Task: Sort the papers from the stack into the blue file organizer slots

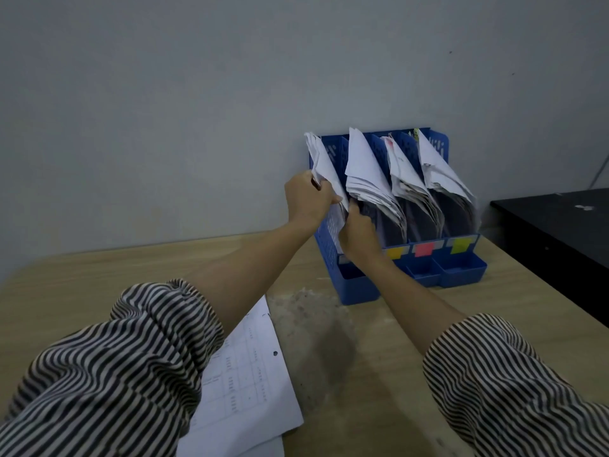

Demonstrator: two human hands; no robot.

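At 1 o'clock on the wood-grain table (494,291): perforated blue plastic organizer (461,268), 4 slots; left hand (304,197) and right hand (357,230), each grip closed on creased papers (321,159) in the leftmost slot; fingertips hidden.

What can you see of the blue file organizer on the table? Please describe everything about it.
The blue file organizer looks like perforated plastic. It stands upright on the wooden table, against the wall, with four slots, all holding slanted papers. Yellow, pink and green tags mark its front, above small trays. The left hand and right hand grip papers in the leftmost slot.
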